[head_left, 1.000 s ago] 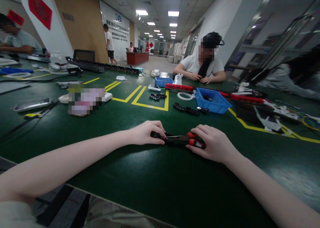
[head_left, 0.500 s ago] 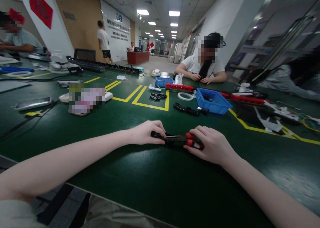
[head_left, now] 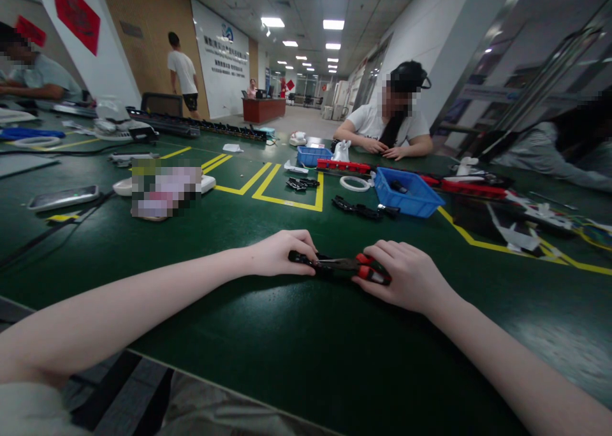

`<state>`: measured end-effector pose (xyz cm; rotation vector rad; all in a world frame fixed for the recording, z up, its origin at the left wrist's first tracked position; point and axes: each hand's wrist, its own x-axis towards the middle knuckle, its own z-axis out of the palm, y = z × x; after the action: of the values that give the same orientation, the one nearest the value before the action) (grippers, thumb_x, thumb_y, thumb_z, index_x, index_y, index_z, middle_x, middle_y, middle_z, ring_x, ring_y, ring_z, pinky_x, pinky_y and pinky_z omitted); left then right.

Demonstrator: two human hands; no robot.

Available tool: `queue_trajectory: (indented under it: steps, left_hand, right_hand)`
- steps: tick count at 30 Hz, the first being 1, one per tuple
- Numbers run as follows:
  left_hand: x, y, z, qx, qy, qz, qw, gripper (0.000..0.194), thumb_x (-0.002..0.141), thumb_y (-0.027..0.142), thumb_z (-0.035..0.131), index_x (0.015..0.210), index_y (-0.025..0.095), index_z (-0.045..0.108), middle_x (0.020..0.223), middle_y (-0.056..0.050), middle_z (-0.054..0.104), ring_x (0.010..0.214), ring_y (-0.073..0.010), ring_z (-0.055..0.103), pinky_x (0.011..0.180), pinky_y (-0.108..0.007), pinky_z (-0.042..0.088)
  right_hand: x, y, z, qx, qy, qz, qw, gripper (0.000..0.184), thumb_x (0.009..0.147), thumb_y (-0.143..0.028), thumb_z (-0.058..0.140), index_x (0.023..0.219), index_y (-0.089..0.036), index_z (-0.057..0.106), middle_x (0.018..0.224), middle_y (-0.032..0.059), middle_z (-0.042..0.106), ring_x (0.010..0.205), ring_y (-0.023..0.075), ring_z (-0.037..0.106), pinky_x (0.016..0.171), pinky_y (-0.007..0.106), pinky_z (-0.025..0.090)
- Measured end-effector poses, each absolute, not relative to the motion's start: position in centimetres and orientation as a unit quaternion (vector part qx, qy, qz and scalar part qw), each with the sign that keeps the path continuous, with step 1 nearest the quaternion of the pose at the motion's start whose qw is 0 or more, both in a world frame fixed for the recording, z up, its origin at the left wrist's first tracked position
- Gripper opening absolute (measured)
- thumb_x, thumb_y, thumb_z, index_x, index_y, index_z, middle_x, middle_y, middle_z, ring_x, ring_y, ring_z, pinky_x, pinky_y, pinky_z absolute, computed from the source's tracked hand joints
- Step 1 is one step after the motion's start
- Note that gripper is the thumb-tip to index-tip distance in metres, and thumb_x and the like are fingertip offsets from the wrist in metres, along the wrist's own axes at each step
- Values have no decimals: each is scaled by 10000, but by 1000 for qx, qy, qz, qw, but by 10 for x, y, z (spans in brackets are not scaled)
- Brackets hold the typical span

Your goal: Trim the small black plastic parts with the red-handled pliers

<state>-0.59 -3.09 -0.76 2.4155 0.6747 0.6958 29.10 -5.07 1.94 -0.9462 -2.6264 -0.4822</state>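
Observation:
Between thumb and fingers, my left hand pinches a small black plastic part just above the green table. My right hand is closed round the red-and-black handles of a pair of pliers. The pliers' jaws point left and meet the black part beside my left fingertips. How firmly the jaws bite on it is too dark to make out. Beyond my hands lie more black plastic parts of a similar look.
A blue bin stands right of a white ring, with a smaller blue bin behind. Phones and cables lie at the left. Across the table, a co-worker sits with both hands on the tabletop. Yellow tape marks the surface.
My hands, the black part and the pliers have hardly moved. In the background, a walking person has shifted to the left.

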Motion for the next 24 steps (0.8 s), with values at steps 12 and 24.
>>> queue_trajectory:
  steps: [12,24]
  left_hand:
    - [-5,-33,-5,898,250,255,259,183,859,265,738,1016,172,750,1086,-78,628,988,-188,644,904,-335,524]
    - [-5,-31,-8,894,247,264,266,186,852,274,748,1019,191,759,1092,-74,635,994,-189,646,920,-350,524]
  right_hand:
    - [291,-48,21,-323,-918,-175,148,358,892,-513,560,927,-166,642,828,85,672,683,189,595,641,320,423]
    - [290,-50,20,-329,-917,-168,149,337,882,-500,578,931,-175,649,831,86,677,704,208,616,649,336,431]
